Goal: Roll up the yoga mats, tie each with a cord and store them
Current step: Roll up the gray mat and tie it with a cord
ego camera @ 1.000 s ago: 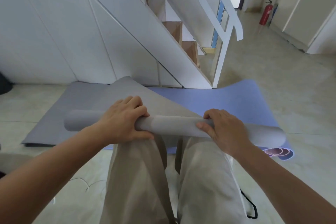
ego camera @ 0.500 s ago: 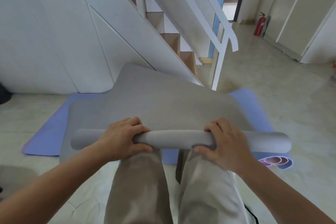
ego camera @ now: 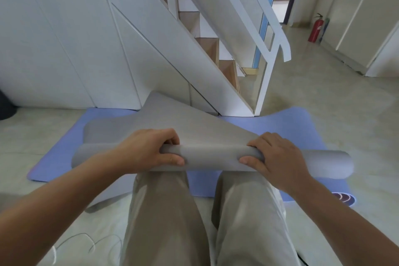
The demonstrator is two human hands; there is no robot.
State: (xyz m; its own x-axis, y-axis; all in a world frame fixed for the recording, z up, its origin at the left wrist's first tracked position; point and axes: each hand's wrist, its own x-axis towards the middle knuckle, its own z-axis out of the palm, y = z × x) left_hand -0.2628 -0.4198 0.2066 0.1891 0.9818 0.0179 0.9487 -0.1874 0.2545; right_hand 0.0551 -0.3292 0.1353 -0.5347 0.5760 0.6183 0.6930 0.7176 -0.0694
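No readable text, label, brand, number or sign on any surface in view.

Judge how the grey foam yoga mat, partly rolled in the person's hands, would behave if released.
The grey foam yoga mat is probably floppy: its unrolled part sags and curves down to the blue yoga mat. Released, the roll would likely unwind or roll away. It seems light, since left hand and right hand hold it raised.

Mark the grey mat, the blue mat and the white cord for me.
grey mat (ego camera: 211,157): head view, middle of the rolled part.
blue mat (ego camera: 323,127): head view, bare right part on the floor.
white cord (ego camera: 54,255): head view, thick stretch at lower left.
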